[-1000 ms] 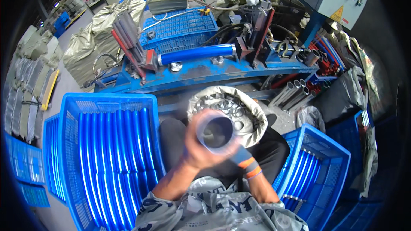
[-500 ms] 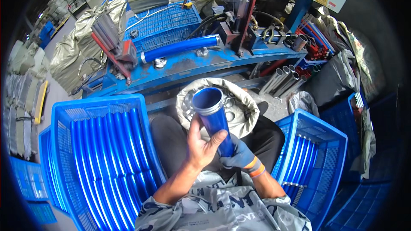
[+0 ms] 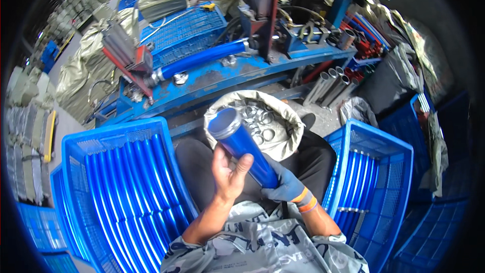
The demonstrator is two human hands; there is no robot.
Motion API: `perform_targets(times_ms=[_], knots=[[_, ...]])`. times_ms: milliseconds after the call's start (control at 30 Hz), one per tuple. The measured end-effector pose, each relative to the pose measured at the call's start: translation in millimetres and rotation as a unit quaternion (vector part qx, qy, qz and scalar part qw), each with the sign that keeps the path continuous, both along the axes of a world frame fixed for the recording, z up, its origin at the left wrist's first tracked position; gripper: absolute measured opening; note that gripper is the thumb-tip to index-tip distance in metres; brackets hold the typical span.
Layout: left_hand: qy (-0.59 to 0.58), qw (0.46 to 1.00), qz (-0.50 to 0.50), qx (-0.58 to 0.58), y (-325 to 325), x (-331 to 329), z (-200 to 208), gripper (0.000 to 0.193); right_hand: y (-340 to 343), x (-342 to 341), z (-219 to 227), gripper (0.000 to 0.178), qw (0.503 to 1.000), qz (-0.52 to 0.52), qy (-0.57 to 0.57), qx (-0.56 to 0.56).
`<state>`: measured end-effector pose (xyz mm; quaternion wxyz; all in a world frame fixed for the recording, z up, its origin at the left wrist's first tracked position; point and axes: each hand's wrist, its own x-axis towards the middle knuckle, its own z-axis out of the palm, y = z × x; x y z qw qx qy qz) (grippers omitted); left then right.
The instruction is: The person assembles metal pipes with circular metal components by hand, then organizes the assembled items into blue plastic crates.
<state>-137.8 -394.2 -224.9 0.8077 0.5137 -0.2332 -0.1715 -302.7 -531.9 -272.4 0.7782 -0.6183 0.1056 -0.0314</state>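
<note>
Two hands grip one blue tube [image 3: 248,150]: bare left hand [image 3: 228,179] cradling mid-length, gloved right hand [image 3: 286,186] closed round the lower end, likely for balance. Sack [image 3: 289,147] of rings [image 3: 263,118] just beyond, presumably for easy reach.

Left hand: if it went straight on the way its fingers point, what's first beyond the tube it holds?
Past the blue tube, the left hand would probably meet the open beige sack of metal rings. Depth is unclear; it might pass above.
</note>
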Motion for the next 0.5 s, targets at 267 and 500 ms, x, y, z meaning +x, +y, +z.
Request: perform_targets(times_ms=[267,500], knots=[[-0.036,0.999,-0.027,0.022,-24.1,41.3,-47.6,0.06,-29.4,-58.6,14.1,0.079,0.893,-0.226,0.024,-0.389],[-0.088,0.971,-0.084,0.207,-60.0,61.6,-125.7,0.059,-93.8,-270.6,-35.8,0.086,0.713,-0.634,0.095,-0.284]])
